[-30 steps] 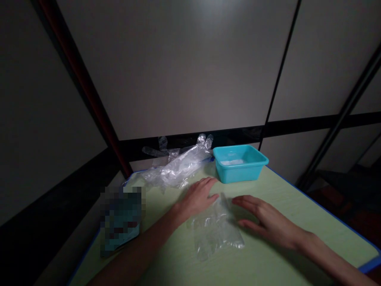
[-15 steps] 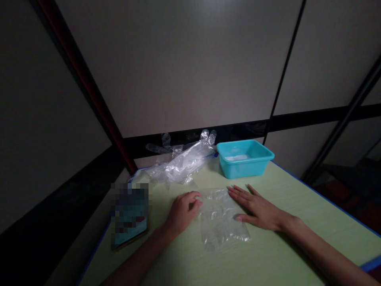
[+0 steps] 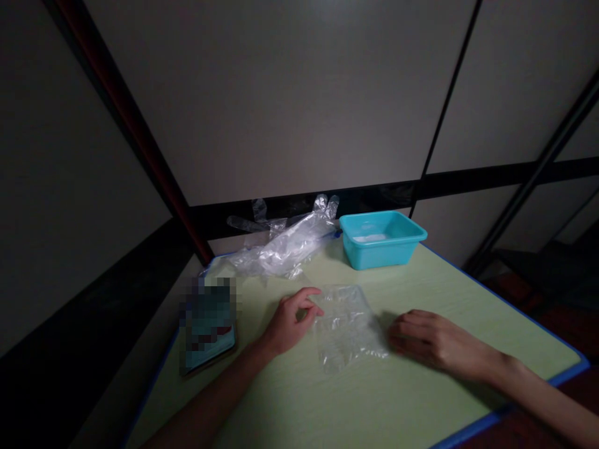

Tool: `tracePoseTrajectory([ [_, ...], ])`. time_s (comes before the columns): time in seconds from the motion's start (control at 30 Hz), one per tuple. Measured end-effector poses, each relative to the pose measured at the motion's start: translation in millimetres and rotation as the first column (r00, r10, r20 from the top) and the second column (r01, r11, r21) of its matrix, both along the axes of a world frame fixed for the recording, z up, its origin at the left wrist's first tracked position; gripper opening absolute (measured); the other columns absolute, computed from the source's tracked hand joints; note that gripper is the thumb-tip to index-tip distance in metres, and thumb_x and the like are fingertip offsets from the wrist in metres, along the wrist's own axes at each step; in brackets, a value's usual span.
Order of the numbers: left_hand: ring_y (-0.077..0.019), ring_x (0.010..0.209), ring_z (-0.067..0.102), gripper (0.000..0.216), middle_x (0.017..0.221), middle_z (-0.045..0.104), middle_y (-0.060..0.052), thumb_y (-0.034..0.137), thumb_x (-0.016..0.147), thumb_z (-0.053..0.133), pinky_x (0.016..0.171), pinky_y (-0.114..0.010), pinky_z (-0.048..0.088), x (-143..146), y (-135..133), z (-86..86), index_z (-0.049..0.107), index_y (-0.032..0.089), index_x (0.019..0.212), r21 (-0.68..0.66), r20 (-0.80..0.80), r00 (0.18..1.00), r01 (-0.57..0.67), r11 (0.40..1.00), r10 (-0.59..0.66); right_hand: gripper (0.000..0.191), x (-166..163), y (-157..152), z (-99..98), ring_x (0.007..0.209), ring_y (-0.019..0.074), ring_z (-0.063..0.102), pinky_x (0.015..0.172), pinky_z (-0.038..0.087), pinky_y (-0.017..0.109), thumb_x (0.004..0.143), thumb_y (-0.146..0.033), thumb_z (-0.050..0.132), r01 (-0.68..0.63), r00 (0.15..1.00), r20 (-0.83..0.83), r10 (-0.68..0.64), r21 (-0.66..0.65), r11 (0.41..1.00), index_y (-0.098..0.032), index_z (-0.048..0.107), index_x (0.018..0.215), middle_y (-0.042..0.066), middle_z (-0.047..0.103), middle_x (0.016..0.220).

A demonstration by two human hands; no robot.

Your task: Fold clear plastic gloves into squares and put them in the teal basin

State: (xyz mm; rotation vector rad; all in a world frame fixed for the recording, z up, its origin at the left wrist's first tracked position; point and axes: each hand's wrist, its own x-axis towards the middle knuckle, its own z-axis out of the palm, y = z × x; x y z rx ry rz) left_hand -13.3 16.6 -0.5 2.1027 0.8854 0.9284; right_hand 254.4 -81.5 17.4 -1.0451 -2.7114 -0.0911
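A crinkled, clear piece of thin plastic point(image 3: 346, 327) lies flat on the table, roughly rectangular; I cannot tell if it is a folded glove or a bag. At its left edge is my left hand point(image 3: 294, 319), with index finger and thumb apart and their tips touching or just over the plastic. My right hand point(image 3: 428, 340) rests low beside the plastic's right edge, its fingers curled together and the tips hidden and slightly blurred. Whether anything is in them does not show. Behind lies a loose heap of clear disposable plastic gloves point(image 3: 285, 246).
A turquoise plastic basin point(image 3: 381, 252) stands at the back right, with something white inside. To the left a pixelated, phone-like flat object point(image 3: 210, 333) sits near the edge. The pale green table point(image 3: 290, 399) has a blue rim and stands against wall panels point(image 3: 290, 100).
My right hand has come off the plastic, moved right and towards me, and curled its fingers. My left index finger and thumb are stretched a little further. The view has shifted slightly.
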Motion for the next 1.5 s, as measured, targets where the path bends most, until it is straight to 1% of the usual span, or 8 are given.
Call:
tracePoseTrajectory([
  [0.23,-0.0149,0.067,0.063,0.024,0.071,0.068,-0.003,0.016,0.076,0.047,0.073,-0.025,0.044,1,1,0.1,0.054,0.015,0.099,-0.014,-0.022,1.000,0.010,1.000,-0.010,0.032,-4,-9,-3.1,0.069,0.0142,0.055,0.063,0.042,0.030,0.092,-0.018,0.030,-0.080,0.997,-0.005,0.080,-0.007,0.997,-0.019,0.062,0.087,0.005,0.063,0.084],
  [0.4,-0.0188,0.109,0.048,0.037,0.118,0.054,-0.006,0.017,0.078,0.049,0.094,-0.031,0.035,-1,2,-1.8,0.050,0.020,0.114,0.134,-0.171,0.980,0.128,0.983,-0.105,0.030,-6,-7,-4.6,0.070,0.0145,0.056,0.064,0.043,0.031,0.091,-0.016,0.032,-0.104,0.995,0.008,0.104,-0.028,0.994,-0.019,0.062,0.089,0.006,0.064,0.087],
  [0.5,-0.0195,0.116,0.040,0.042,0.126,0.047,-0.006,0.021,0.081,0.047,0.100,-0.034,0.028,-2,2,-3.8,0.043,0.022,0.123,0.209,-0.298,0.950,0.157,0.965,-0.090,0.033,-5,-9,-4.7,0.072,0.0150,0.056,0.064,0.044,0.031,0.091,-0.014,0.030,-0.117,0.991,0.064,0.117,-0.005,0.993,-0.018,0.062,0.090,0.007,0.064,0.088],
  [0.67,-0.0199,0.114,0.041,0.045,0.123,0.049,-0.006,0.021,0.080,0.049,0.098,-0.036,0.030,-1,3,-6.7,0.040,0.021,0.124,0.277,-0.348,0.937,0.120,0.953,-0.017,0.033,-9,3,4.9,0.081,0.0169,0.058,0.071,0.046,0.033,0.091,-0.017,0.029,0.003,1.000,-0.012,-0.003,-0.032,0.999,-0.016,0.060,0.100,0.009,0.063,0.091],
  [0.83,-0.0198,0.106,0.049,0.040,0.110,0.058,-0.005,0.014,0.074,0.052,0.094,-0.034,0.035,-1,3,-6.3,0.048,0.020,0.114,0.326,-0.238,0.967,-0.010,0.945,0.092,0.049,-18,37,12.1,0.113,0.0240,0.045,0.093,0.039,0.040,0.086,-0.040,0.041,0.129,0.984,-0.100,-0.149,-0.186,0.974,-0.014,0.040,0.128,0.014,0.047,0.126],
  [1.07,-0.0193,0.082,0.059,0.027,0.082,0.067,-0.003,0.012,0.075,0.049,0.080,-0.032,0.043,1,-1,-2.6,0.058,0.019,0.099,0.326,-0.249,0.957,-0.061,0.943,0.148,0.077,-24,60,-10.3,0.129,0.0269,0.016,0.104,0.010,0.050,0.080,-0.056,0.040,0.086,0.993,-0.054,-0.107,-0.292,0.953,-0.015,0.011,0.138,0.015,0.013,0.142],
  [1.3,-0.0191,0.079,0.059,0.020,0.080,0.066,-0.004,0.015,0.076,0.050,0.076,-0.032,0.044,3,-1,-1.9,0.060,0.018,0.092,0.347,-0.274,0.948,-0.061,0.936,0.163,0.090,-15,59,-17.4,0.130,0.0275,0.003,0.103,0.002,0.051,0.074,-0.064,0.042,0.063,0.998,-0.008,-0.070,-0.335,0.940,-0.017,-0.001,0.137,0.013,-0.002,0.143],
  [1.5,-0.0193,0.077,0.059,0.018,0.078,0.066,-0.004,0.015,0.076,0.051,0.075,-0.032,0.044,3,0,-4.2,0.060,0.016,0.092,0.338,-0.266,0.950,-0.067,0.939,0.164,0.093,-14,56,-19.4,0.130,0.0294,-0.001,0.102,-0.001,0.052,0.072,-0.066,0.043,0.062,0.998,-0.002,-0.068,-0.362,0.930,-0.018,-0.003,0.137,0.011,-0.004,0.143],
])
